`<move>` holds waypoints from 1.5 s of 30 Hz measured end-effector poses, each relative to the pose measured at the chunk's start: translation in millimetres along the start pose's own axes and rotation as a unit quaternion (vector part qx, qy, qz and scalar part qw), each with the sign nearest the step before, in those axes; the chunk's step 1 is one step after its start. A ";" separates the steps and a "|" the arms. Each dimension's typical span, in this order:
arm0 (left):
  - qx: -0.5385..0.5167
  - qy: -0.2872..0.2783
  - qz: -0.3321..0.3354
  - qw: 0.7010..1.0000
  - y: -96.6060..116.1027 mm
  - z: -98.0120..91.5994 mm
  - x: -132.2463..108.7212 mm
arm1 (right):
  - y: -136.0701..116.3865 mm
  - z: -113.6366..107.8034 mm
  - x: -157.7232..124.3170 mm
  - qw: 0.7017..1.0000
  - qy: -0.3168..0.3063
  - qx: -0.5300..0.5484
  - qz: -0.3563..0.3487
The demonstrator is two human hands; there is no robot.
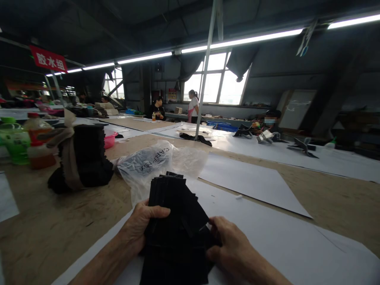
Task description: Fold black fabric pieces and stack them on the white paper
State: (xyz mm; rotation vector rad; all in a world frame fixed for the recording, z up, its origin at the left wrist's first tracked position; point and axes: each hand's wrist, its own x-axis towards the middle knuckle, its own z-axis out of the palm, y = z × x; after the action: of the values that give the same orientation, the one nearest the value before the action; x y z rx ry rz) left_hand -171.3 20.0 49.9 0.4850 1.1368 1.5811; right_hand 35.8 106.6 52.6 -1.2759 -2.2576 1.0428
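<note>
I hold a stack of black fabric pieces fanned out over a white paper sheet on the wooden table. My left hand grips the stack's left edge, thumb across the top. My right hand is closed on the stack's right side. Just behind the stack lies a crumpled clear plastic bag with black print.
A tied bundle of black fabric stands at the left, beside a bottle, a green container and a pink bowl. A metal pole rises mid-table. Other people sit and stand at the far tables.
</note>
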 end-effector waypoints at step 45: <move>-0.068 0.038 0.062 0.995 4.2 3.0 6.4 | -51.7 8.7 46.1 0.946 -0.054 0.318 -0.008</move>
State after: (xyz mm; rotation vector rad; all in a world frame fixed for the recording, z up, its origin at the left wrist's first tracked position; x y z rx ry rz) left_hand -173.4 27.1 53.4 0.4131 1.0643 1.7854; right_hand -24.7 124.8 82.4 -0.9300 -1.7522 1.6852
